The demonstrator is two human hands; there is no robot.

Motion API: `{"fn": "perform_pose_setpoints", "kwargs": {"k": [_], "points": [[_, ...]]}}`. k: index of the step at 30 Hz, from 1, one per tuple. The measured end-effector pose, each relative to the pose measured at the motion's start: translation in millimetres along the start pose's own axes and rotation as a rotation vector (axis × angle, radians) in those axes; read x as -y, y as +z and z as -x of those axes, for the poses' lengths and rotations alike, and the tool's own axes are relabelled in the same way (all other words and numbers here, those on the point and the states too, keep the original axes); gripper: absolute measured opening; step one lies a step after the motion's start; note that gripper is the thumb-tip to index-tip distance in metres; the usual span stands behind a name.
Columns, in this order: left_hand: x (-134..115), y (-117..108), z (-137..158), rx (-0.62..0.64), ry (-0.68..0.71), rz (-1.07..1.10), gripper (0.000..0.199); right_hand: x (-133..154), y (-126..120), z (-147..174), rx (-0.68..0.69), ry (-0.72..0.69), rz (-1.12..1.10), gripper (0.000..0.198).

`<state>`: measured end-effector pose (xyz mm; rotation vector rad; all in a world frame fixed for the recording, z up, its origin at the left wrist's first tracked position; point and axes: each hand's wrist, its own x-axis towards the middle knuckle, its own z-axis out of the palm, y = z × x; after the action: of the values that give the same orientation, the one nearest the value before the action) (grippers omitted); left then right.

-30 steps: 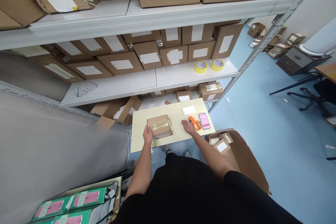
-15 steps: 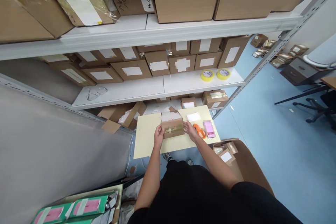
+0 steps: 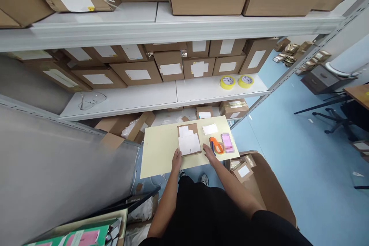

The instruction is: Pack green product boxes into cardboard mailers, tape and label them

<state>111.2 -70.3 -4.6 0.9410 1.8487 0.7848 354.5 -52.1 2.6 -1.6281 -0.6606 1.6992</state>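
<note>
A flat cardboard box (image 3: 196,127) lies on the pale yellow board (image 3: 157,150), with overlapping white paper labels (image 3: 188,143) on its upper face. My left hand (image 3: 177,160) grips the box at its lower left corner. My right hand (image 3: 209,153) is off the box, just right of it, fingers apart and holding nothing. Beside those fingers lie a dark blue slim item (image 3: 213,147) and an orange tool (image 3: 216,144) that looks like a tape dispenser. A pixelated pink item (image 3: 227,143) is farther right. Behind them sits a small white paper stack (image 3: 210,129).
Shelving (image 3: 129,102) with labelled boxes stands ahead, holding two yellow tape rolls (image 3: 227,82) and clear glasses (image 3: 91,100). An open carton (image 3: 135,127) is at the board's back left. A large carton (image 3: 273,188) holding small boxes stands to the right.
The box, held up between both hands with its taped side showing, now lies on the board with its labelled face up. My right hand has let go; the view has shifted slightly.
</note>
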Motion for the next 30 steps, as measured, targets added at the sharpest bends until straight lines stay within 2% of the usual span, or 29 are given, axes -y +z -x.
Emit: {"fn": "perform_pose_setpoints", "kwargs": {"k": [3, 6, 10, 15, 20, 25, 30], "points": [[-25.2, 3.1, -6.7, -0.137, 0.020, 0.036, 0.051, 13.2, -10.3, -7.7, -0.077, -0.147, 0.008, 0.072], [-63.2, 14.4, -17.9, -0.141, 0.174, 0.090, 0.047, 32.8, -24.3, -17.6, -0.132, -0.233, 0.053, 0.068], [-113.6, 47.7, -39.6, 0.042, 0.288, 0.061, 0.041, 52.7, -42.2, -32.7, -0.198, -0.306, 0.083, 0.064], [-152.3, 108.9, -69.3, 0.298, 0.250, -0.054, 0.047, 62.5, -52.6, -50.8, -0.258, -0.309, 0.090, 0.068], [-162.2, 157.3, -100.8, 0.454, 0.164, -0.282, 0.055, 65.7, -61.8, -73.4, -0.324, -0.218, 0.229, 0.064], [-148.6, 190.0, -131.3, 0.447, 0.166, -0.483, 0.065, 69.4, -75.0, -112.3, -0.286, -0.152, 0.545, 0.059], [-134.3, 210.5, -149.5, 0.453, 0.193, -0.584, 0.067, 66.7, -72.5, -139.7, -0.148, -0.076, 0.861, 0.064]]}}
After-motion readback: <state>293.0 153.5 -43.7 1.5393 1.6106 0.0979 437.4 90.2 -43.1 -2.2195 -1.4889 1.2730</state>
